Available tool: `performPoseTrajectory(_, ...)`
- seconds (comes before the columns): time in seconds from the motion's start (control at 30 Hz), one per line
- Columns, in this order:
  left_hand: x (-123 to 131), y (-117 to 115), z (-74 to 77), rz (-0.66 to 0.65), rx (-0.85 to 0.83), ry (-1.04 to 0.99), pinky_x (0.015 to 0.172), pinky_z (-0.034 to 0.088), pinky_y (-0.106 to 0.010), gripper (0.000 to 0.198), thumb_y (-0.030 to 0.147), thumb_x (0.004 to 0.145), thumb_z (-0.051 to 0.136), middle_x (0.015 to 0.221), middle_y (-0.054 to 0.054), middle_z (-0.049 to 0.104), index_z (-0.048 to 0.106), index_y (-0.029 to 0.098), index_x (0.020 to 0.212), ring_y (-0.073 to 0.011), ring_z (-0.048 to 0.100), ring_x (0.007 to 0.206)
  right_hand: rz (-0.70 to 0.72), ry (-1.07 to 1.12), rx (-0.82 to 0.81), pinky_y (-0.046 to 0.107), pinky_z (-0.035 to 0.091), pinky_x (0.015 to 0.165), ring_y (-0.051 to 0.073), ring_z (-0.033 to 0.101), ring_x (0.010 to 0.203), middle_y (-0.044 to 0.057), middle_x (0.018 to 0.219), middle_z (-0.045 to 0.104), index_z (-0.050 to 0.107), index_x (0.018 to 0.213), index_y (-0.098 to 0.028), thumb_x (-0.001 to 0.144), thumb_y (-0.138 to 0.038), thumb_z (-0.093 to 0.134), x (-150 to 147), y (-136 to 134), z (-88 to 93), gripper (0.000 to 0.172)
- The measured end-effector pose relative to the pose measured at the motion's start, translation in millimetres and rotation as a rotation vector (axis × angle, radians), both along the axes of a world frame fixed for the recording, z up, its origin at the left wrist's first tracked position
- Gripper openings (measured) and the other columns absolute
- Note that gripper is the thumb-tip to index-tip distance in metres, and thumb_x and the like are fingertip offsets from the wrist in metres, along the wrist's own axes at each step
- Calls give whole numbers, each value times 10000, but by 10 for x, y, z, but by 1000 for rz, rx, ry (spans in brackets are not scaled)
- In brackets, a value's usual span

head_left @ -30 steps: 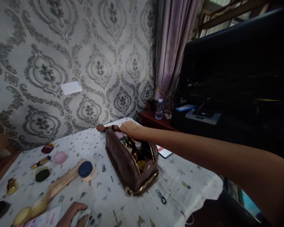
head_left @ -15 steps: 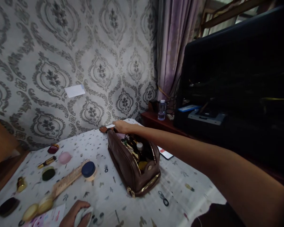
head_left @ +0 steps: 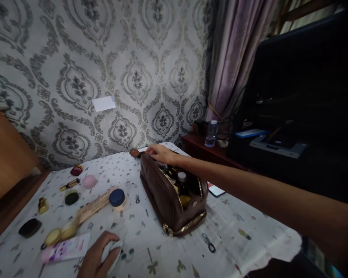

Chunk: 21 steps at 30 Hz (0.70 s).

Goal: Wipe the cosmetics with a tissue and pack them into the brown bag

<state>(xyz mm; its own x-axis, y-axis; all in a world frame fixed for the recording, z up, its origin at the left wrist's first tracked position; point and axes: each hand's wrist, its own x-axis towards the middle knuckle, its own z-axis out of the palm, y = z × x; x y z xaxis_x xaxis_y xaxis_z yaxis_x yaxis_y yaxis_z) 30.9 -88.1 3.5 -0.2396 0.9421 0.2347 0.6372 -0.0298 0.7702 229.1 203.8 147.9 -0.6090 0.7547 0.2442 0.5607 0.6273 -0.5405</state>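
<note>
A brown leather cosmetic bag (head_left: pixel 159 197) stands unzipped on the cloth-covered table. Inside it are a dark bottle with a white cap (head_left: pixel 181 177) and other items, partly hidden by my right forearm. My right hand (head_left: pixel 161 154) grips the bag's far end with curled fingers, beside a brown leather tab (head_left: pixel 135 153). In the lower part of the view my left hand (head_left: pixel 100 253) closes round a crumpled white cloth (head_left: pixel 113 253). A pink and white tube (head_left: pixel 65 249) lies just left of it.
Left of the bag lie a blue-lidded jar (head_left: pixel 117 197), a beige tube (head_left: pixel 94 206), a pink sponge (head_left: pixel 89 181), a gold lipstick tube (head_left: pixel 70 184) and several other cosmetics. A phone (head_left: pixel 216 190) rests behind the bag. A clear bottle (head_left: pixel 211 134) stands on the side furniture.
The view has shifted slightly left, so things appear further right. My right hand stays at the bag's far end; my left hand keeps the white cloth.
</note>
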Motion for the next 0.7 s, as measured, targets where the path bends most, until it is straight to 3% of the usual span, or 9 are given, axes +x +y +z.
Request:
performPoseTrajectory(0.13,1,8,88,-56,-83,51,782,512,-287,249,459,867,561,885,-43,696,651,227,890,-222,660,854,-58,199,-105,185,481,691,121,647,766,30,847,725,667,971,-122,777,-17,554,-28,-64,-98,248)
performPoseTrajectory(0.27,7,5,155,-93,-50,26,790,484,-290,173,352,884,534,888,-44,672,618,202,906,-207,636,855,-76,392,-240,199,467,582,116,613,631,34,771,696,641,943,-129,814,-94,539,-46,-97,-126,168)
performPoseTrajectory(0.43,0,-27,135,-83,-51,26,751,449,-276,102,289,883,545,878,-25,643,598,205,906,-188,598,814,-168,584,-384,195,347,433,89,459,453,-2,628,639,638,837,-143,724,-68,586,-41,-103,-112,145)
performPoseTrajectory(0.57,1,-51,123,-104,-50,28,774,439,-282,82,267,885,539,903,-23,640,590,209,914,-188,589,836,-252,667,-438,192,320,431,87,452,433,-37,523,561,610,748,-160,674,-33,604,-54,-135,-86,147)
performPoseTrajectory(0.7,1,-45,123,-122,-44,22,783,442,-288,78,252,877,533,899,-23,634,586,211,915,-187,587,828,-279,677,-392,223,410,507,116,528,492,-21,543,584,604,723,-170,673,-38,596,-41,-211,-25,141)
